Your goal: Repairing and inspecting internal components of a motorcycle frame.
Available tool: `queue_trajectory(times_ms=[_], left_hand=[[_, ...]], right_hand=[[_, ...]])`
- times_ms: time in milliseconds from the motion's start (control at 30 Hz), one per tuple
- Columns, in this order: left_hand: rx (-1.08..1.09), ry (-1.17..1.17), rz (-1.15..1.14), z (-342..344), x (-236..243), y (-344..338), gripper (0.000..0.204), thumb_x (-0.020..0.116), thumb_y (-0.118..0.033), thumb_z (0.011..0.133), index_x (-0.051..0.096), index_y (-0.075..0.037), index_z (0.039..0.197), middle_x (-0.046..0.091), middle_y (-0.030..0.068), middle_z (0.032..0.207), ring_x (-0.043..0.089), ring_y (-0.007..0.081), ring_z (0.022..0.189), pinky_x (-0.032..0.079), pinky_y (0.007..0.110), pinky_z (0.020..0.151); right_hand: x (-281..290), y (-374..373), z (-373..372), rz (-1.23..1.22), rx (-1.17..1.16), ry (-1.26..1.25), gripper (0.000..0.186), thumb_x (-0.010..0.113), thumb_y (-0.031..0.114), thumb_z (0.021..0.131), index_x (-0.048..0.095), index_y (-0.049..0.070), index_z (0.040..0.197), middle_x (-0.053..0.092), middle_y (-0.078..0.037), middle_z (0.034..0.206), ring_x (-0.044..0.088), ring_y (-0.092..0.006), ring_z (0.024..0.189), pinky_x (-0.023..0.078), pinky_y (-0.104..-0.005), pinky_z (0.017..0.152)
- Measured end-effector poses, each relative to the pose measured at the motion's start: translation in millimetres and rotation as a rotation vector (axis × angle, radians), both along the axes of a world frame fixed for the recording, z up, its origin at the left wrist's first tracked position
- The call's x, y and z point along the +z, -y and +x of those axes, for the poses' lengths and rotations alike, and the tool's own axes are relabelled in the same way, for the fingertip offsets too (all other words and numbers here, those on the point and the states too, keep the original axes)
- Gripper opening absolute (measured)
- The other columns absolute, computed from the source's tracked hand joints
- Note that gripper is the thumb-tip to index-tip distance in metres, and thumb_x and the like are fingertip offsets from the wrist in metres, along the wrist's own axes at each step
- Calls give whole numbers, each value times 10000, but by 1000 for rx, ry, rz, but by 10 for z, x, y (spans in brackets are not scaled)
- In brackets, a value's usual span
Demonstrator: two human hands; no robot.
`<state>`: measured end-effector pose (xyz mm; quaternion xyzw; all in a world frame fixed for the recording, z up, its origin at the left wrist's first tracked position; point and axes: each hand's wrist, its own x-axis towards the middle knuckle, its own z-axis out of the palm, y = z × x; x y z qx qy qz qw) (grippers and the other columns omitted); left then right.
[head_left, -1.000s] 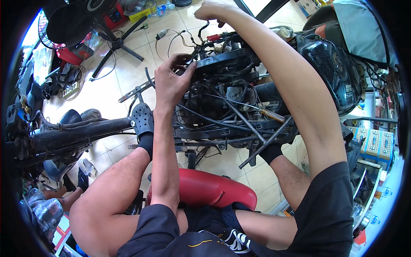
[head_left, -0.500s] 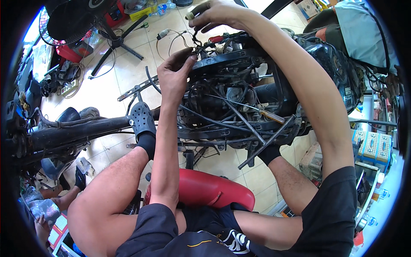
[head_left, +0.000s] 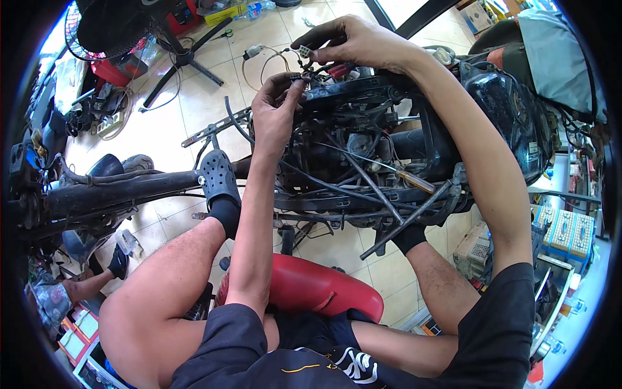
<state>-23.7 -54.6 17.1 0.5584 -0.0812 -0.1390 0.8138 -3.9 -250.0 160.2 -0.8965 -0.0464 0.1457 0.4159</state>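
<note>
In front of me lies a stripped motorcycle frame [head_left: 350,94] with dark tubes and bundled wiring. My left hand [head_left: 275,107] is closed in a pinch on a small black wire connector [head_left: 296,76] at the frame's far edge. Just beyond it, my right hand [head_left: 346,42] pinches a pale multi-pin connector [head_left: 304,51] between thumb and fingers. Dark wires run down from the pale connector toward the harness. A red-handled tool or red part [head_left: 340,70] sits under my right hand. Another white connector [head_left: 253,50] hangs on looping wires to the left.
A screwdriver [head_left: 414,181] and a metal T-shaped bar [head_left: 414,217] lie across the frame. A red seat [head_left: 324,288] is between my legs. A standing fan [head_left: 178,58] is far left, a toolbox [head_left: 565,233] right. Another person's leg [head_left: 97,285] shows lower left.
My right hand has come down and right, bringing the pale connector closer to my left hand. The left hand has shifted slightly right, and its black connector now shows clearly.
</note>
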Motion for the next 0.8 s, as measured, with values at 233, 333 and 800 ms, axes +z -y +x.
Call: queue_trajectory(times_ms=[233, 333, 800], left_hand=[[4, -12, -40, -6, -30, 6, 286, 732, -199, 994, 694, -3, 1198, 750, 33, 988, 601, 55, 768, 479, 207, 686], [-8, -76, -29, -3, -59, 7, 264, 701, -206, 1018, 693, -16, 1203, 737, 34, 981, 592, 61, 744, 483, 220, 659], [-20, -131, -213, 10, -98, -31, 295, 712, -180, 1005, 689, -12, 1246, 745, 48, 1025, 639, 87, 775, 517, 236, 681]], right_hand=[[-66, 8, 11, -55, 23, 63, 413, 740, 201, 969, 678, 76, 1358, 727, -163, 1220, 754, -182, 914, 645, -288, 846], [-12, -40, -4, -79, 63, 61, 482, 781, 237, 932, 671, 47, 1361, 745, -139, 1175, 719, -180, 1000, 592, -313, 908], [341, -115, -26, -58, 60, -164, 469, 683, 285, 1011, 602, 56, 1411, 725, -131, 1186, 717, -154, 824, 617, -307, 780]])
